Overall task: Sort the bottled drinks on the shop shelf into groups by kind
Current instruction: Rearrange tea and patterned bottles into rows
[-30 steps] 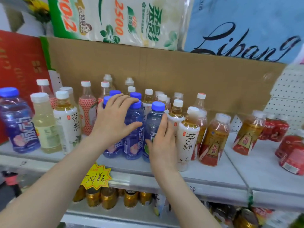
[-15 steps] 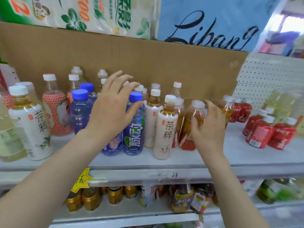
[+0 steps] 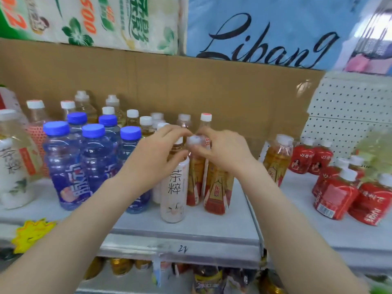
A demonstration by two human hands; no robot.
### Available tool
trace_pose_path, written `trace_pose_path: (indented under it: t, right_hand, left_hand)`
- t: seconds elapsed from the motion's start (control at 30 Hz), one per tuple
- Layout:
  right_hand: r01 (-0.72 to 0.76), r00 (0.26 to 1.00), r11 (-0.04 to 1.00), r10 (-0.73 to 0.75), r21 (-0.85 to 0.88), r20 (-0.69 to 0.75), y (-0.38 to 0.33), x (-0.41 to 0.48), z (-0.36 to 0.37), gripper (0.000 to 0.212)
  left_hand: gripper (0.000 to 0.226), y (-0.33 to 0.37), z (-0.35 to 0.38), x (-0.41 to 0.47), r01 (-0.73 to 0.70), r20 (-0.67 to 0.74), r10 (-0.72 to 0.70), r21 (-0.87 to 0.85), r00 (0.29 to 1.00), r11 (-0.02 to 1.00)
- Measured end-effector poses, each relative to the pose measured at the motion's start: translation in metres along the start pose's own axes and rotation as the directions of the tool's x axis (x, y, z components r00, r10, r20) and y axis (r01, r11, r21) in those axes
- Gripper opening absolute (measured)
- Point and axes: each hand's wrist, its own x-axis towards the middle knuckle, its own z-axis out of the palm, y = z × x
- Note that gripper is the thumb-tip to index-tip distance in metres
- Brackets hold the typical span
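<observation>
Several blue-capped blue drink bottles (image 3: 70,166) stand grouped at the shelf's left-middle. My left hand (image 3: 157,158) curls round the neck of a white-labelled tea bottle (image 3: 174,192) at the shelf front. Beside it, my right hand (image 3: 222,151) pinches the white-capped top of an amber tea bottle with a red label (image 3: 216,192). Another amber tea bottle (image 3: 275,162) stands apart to the right. Red-wrapped bottles (image 3: 335,196) cluster at the far right. More white-capped bottles (image 3: 110,111) stand at the back.
A large white-labelled tea bottle (image 3: 12,166) stands at the far left. Brown cardboard (image 3: 191,88) backs the grey shelf (image 3: 191,228). A yellow price tag (image 3: 31,232) hangs at the shelf's front left. Cans and bottles fill the lower shelf (image 3: 127,266).
The view has swung right. My left hand left the blue bottles and moved right onto the white tea bottle. My right hand moved left onto the amber bottle's top.
</observation>
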Motion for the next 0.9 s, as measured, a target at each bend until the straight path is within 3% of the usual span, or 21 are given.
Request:
trace_pose_path:
  t: [0.07, 0.13, 0.2, 0.27, 0.33, 0.43, 0.5, 0.6, 0.67, 0.8, 0.9]
  right_hand:
    - [0.005, 0.998, 0.999, -0.003, 0.035, -0.055, 0.004, -0.004, 0.002, 0.062]
    - [-0.032, 0.986, 0.972, 0.069, 0.233, -0.153, 0.013, -0.014, 0.007, 0.066]
    - [-0.088, 0.956, 0.842, 0.221, 0.531, -0.193, 0.022, -0.032, 0.018, 0.068]
    - [-0.182, 0.938, 0.651, 0.339, 0.737, -0.068, 0.027, -0.053, 0.035, 0.072]
    - [-0.23, 0.938, 0.593, 0.345, 0.772, 0.014, 0.027, -0.069, 0.05, 0.071]
    - [-0.214, 0.941, 0.626, 0.338, 0.75, -0.014, 0.034, -0.08, 0.051, 0.06]
    - [-0.232, 0.933, 0.659, 0.359, 0.715, -0.029, 0.049, -0.09, 0.04, 0.057]
    - [-0.302, 0.891, 0.681, 0.451, 0.667, -0.058, 0.082, -0.111, 0.024, 0.061]
    - [-0.353, 0.855, 0.691, 0.512, 0.63, -0.083, 0.105, -0.125, 0.014, 0.067]
    - [-0.404, 0.794, 0.69, 0.591, 0.6, -0.145, 0.142, -0.144, -0.001, 0.068]
    - [-0.415, 0.765, 0.673, 0.622, 0.612, -0.166, 0.156, -0.149, -0.002, 0.073]
  left_hand:
    - [0.034, 0.007, 0.002, 0.001, 0.021, -0.034, -0.019, 0.043, 0.999, 0.999]
    - [0.034, 0.014, 0.005, 0.005, 0.004, -0.057, 0.005, 0.154, 0.998, 0.988]
    - [0.041, 0.022, 0.007, 0.014, -0.032, -0.034, 0.044, 0.301, 0.998, 0.953]
    - [0.043, 0.033, 0.009, 0.026, -0.068, 0.053, 0.05, 0.433, 0.997, 0.899]
    - [0.038, 0.047, 0.012, 0.041, -0.069, 0.167, -0.029, 0.55, 0.985, 0.832]
    - [0.04, 0.064, 0.018, 0.062, -0.066, 0.303, -0.237, 0.732, 0.923, 0.678]
    - [0.038, 0.071, 0.023, 0.07, -0.043, 0.334, -0.344, 0.77, 0.878, 0.637]
    - [0.036, 0.075, 0.028, 0.078, -0.014, 0.349, -0.386, 0.756, 0.854, 0.654]
    - [0.038, 0.078, 0.032, 0.08, 0.006, 0.361, -0.348, 0.687, 0.865, 0.727]
    - [0.038, 0.089, 0.049, 0.078, 0.027, 0.392, -0.209, 0.422, 0.896, 0.906]
    - [0.044, 0.099, 0.063, 0.078, 0.063, 0.394, -0.159, 0.247, 0.905, 0.967]
